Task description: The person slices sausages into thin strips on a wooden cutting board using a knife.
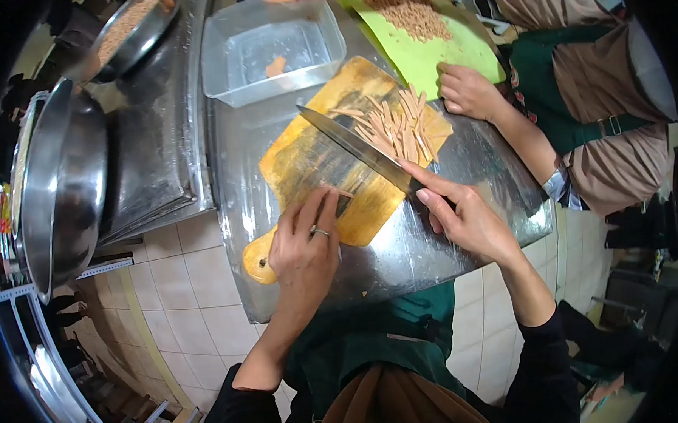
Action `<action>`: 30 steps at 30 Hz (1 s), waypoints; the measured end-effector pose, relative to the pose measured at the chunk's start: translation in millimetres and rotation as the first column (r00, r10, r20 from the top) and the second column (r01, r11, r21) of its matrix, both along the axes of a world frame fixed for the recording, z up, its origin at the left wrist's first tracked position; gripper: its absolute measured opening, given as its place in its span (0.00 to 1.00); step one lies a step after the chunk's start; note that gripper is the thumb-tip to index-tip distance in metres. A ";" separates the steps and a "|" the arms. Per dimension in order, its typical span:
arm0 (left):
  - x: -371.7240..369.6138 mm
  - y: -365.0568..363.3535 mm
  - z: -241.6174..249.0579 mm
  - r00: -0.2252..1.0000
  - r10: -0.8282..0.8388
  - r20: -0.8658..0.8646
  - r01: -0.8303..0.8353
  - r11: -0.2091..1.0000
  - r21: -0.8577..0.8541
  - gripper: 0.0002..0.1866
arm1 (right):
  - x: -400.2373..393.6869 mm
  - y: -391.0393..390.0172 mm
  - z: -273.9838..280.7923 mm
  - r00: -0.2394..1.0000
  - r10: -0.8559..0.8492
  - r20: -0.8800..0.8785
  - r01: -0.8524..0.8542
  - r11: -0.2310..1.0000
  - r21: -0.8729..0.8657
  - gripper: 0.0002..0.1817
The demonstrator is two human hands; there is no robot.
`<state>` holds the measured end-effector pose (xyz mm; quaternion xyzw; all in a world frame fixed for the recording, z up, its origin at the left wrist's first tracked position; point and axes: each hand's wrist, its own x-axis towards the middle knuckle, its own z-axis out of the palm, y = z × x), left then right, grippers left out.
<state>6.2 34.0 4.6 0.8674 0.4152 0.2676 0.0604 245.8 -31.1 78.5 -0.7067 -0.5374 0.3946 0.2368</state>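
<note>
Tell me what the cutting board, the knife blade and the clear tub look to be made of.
Cutting board: wood by the look, yellowish, with a worn dark patch in the middle. Knife blade: polished metal, grey and reflective. Tub: likely clear plastic; the counter shows through its walls.

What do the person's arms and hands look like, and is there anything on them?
Both arms wear long black sleeves pushed back, so the wrists and hands are bare. There are no gloves. The left hand has a thin silver ring on one finger. The right hand shows no ring or watch from this view. A dark green apron hangs between the arms.
</note>
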 end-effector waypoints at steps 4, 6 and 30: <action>19.0 8.1 -2.0 0.995 -0.057 0.083 0.057 0.998 0.004 0.22 | 4.9 -0.7 8.5 0.974 -0.058 -0.221 0.058 0.998 -0.008 0.25; 28.9 18.2 2.1 0.985 -0.115 0.125 0.119 0.993 -0.024 0.20 | 3.9 -5.4 11.8 0.966 -0.077 -0.245 0.082 0.997 0.012 0.25; 76.4 297.3 22.1 0.939 0.112 -0.324 -0.262 0.845 -0.467 0.30 | -18.9 -87.5 -4.9 0.937 -0.193 -0.292 0.249 0.954 0.169 0.26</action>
